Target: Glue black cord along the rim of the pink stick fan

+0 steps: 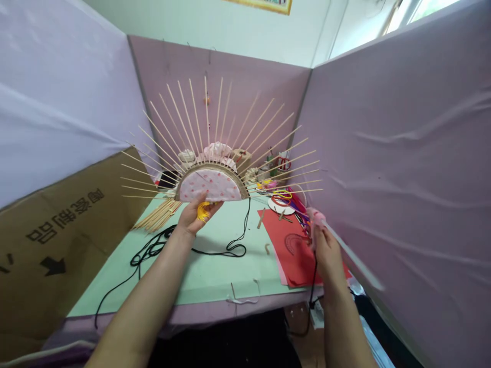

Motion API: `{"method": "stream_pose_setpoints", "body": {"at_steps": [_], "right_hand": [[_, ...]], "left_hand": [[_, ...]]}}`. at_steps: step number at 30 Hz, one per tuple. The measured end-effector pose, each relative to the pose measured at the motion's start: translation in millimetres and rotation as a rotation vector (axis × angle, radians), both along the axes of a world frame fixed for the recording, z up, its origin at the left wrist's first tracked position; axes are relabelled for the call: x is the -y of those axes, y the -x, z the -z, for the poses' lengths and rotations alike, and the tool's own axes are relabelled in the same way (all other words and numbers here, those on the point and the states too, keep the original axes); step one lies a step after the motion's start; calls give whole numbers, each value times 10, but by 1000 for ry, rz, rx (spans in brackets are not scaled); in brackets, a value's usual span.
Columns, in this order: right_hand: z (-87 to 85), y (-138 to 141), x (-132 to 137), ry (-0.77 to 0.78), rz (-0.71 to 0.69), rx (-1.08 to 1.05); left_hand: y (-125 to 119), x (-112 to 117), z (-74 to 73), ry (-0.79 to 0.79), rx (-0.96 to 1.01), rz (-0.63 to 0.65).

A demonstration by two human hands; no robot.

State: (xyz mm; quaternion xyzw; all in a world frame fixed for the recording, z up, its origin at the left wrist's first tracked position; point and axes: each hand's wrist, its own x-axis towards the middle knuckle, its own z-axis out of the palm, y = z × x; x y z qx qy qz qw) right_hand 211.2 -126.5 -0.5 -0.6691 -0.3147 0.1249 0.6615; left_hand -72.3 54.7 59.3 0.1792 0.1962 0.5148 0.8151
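My left hand (pixel 196 214) holds up a half-round fan frame (pixel 213 185) by its lower edge. The frame has a pink dotted fabric face and many thin wooden sticks radiating outwards. Something yellow (pixel 202 210) is pinched between the fingers of that hand. My right hand (pixel 324 245) is closed around a pink tool (pixel 316 219), probably a glue gun, with a black cord (pixel 313 286) running down from it. It hovers over red paper (pixel 293 248) at the right of the table.
A pale green table (pixel 215 271) carries a black cord (pixel 161 248), a bundle of spare sticks (pixel 159 215), scissors and coloured bits (pixel 284 197). Purple cloth partitions (pixel 402 168) wall in three sides. A brown cardboard box (pixel 57 235) stands at the left.
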Motion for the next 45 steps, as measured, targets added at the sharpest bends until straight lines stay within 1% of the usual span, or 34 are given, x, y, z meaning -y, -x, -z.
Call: {"method": "stream_pose_setpoints", "body": {"at_steps": [3, 5, 7, 9, 11, 13, 16, 20, 23, 27, 30, 33, 37, 40, 45], "right_hand": [[16, 299, 196, 4, -134, -373], [-2, 483, 293, -5, -230, -530], [-30, 643, 378, -11, -355, -573], [-55, 772, 456, -17, -460, -517], [-70, 868, 520, -36, -498, -426], [-74, 937, 561, -75, -483, -367], [-58, 1003, 572, -123, -445, -375], [14, 1068, 529, -136, -467, -446], [80, 1110, 493, -148, -495, -401], [112, 1144, 442, -134, -491, -299], [98, 1149, 406, -123, -444, -232], [105, 1143, 386, -88, -387, -174], [166, 1129, 374, -32, -336, -138], [206, 1116, 364, -11, -313, -102], [215, 1110, 361, -6, -285, -85]], "left_hand": [[-93, -51, 157, 15, -23, 31], [-151, -58, 259, 34, -35, 42], [-203, -47, 349, 55, -35, 52], [-242, -25, 421, 78, -34, 60], [-263, 1, 473, 104, -38, 68], [-268, 27, 503, 124, -41, 75], [-259, 63, 518, 128, -30, 73], [-245, 87, 528, 100, -12, 65], [-237, 82, 558, 78, 3, 75], [-228, 61, 619, 55, 27, 83], [-226, 49, 649, 39, 37, 88], [-229, 52, 649, 38, 35, 90], [-235, 63, 637, 38, 25, 79], [-236, 60, 655, 39, 23, 96], [-229, 43, 699, 29, 34, 119]]}}
